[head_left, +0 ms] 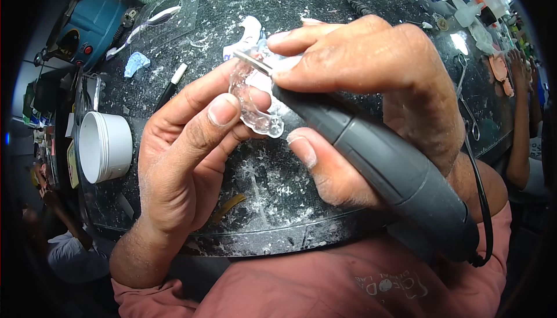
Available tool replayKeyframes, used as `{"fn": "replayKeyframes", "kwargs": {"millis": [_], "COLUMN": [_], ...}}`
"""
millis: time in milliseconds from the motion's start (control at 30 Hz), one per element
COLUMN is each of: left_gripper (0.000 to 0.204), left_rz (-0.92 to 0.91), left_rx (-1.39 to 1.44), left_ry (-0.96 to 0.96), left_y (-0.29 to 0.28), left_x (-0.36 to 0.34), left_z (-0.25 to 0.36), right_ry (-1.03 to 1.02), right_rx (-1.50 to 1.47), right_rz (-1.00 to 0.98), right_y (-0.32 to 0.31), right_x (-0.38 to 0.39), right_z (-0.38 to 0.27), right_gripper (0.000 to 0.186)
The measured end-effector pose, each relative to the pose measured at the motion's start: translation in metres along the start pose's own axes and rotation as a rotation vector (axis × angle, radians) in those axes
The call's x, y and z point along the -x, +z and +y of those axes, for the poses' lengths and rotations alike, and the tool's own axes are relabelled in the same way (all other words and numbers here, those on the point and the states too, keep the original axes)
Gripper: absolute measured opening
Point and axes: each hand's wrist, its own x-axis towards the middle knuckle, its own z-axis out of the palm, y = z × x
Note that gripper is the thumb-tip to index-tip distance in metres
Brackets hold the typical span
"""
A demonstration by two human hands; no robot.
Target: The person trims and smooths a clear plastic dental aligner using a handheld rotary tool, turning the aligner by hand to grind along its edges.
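My left hand [188, 138] pinches a clear, arch-shaped dental tray [268, 123] between thumb and fingers above the dusty bench. My right hand [371, 57] is wrapped around a black rotary handpiece [400, 170], with its cord trailing off the back end. From the handpiece's front, a slim metal bit [250, 61] reaches the far rim of the tray. Whether the bit touches the plastic or whether it spins, I cannot tell. Behind the tray lies a white curved piece [249, 29], partly hidden by it.
A white tub [105, 147] and a white-capped marker [174, 81] sit left, near a light-blue lump [137, 64]. A teal machine [96, 25] stands far left. Scissor-handled metal tools [464, 100] lie right, near another person's hand [517, 65]. White dust covers the black bench [278, 202].
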Motion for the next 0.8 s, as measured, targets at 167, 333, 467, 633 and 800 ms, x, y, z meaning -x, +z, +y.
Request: {"fn": "replayKeyframes", "kwargs": {"millis": [167, 333, 467, 633, 800], "left_gripper": [0.042, 0.042, 0.042, 0.042, 0.041], "left_rz": [-0.027, -0.038, -0.020, -0.007, -0.019], "left_rx": [-0.032, -0.054, -0.074, -0.041, 0.006], "left_ry": [0.031, 0.037, 0.046, 0.008, -0.022], "left_y": [-0.005, 0.000, 0.005, 0.002, 0.001], "left_x": [0.000, -0.002, -0.001, 0.000, -0.002], "left_z": [0.001, 0.001, 0.003, 0.005, 0.004], "right_ry": [0.023, 0.040, 0.040, 0.039, 0.013], "right_rx": [0.008, 0.031, 0.040, 0.030, -0.015], "right_rz": [0.012, 0.009, 0.018, 0.044, 0.125], "right_y": [0.004, 0.001, 0.002, 0.005, 0.006], "right_x": [-0.004, -0.004, -0.002, -0.001, 0.002], "right_z": [0.000, -0.001, -0.005, -0.003, -0.002], "right_gripper": [0.035, 0.033, 0.032, 0.030, 0.028]}}
